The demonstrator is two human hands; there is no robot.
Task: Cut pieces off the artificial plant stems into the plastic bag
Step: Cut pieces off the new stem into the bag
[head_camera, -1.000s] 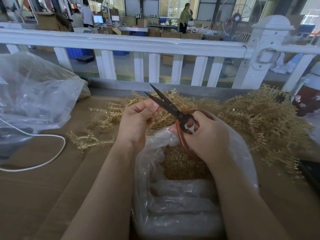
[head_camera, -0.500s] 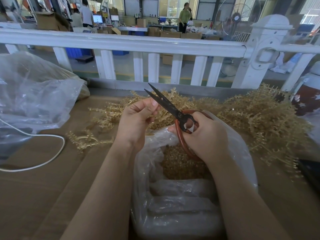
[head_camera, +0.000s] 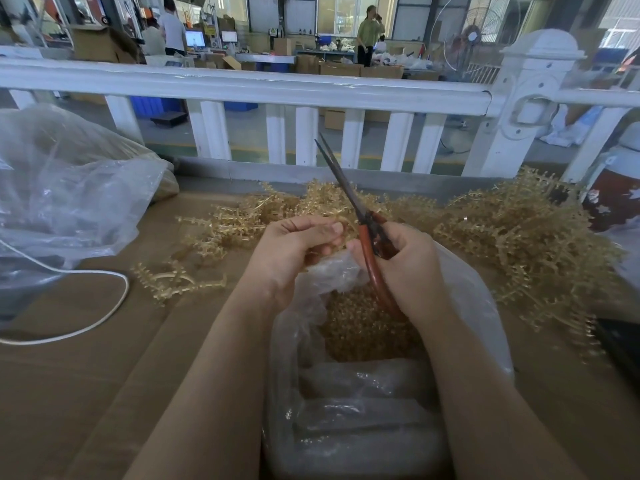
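The right hand (head_camera: 405, 268) is gripping the red-handled black-bladed scissors (head_camera: 360, 216), blades closed and pointing up, directly over the clear plastic bag (head_camera: 474, 306) so cuttings should drop in. Beside it the left hand (head_camera: 294, 251) is pinching a pale golden artificial plant stem (head_camera: 343, 221). Earlier the blades were parted, angled left.

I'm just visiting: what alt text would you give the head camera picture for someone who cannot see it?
Seen from above, a right hand grips red-handled scissors, blades nearly closed and pointing up, while the left hand pinches a tan artificial plant stem over an open plastic bag holding cut pieces. More stems are heaped on the brown table before a white railing.
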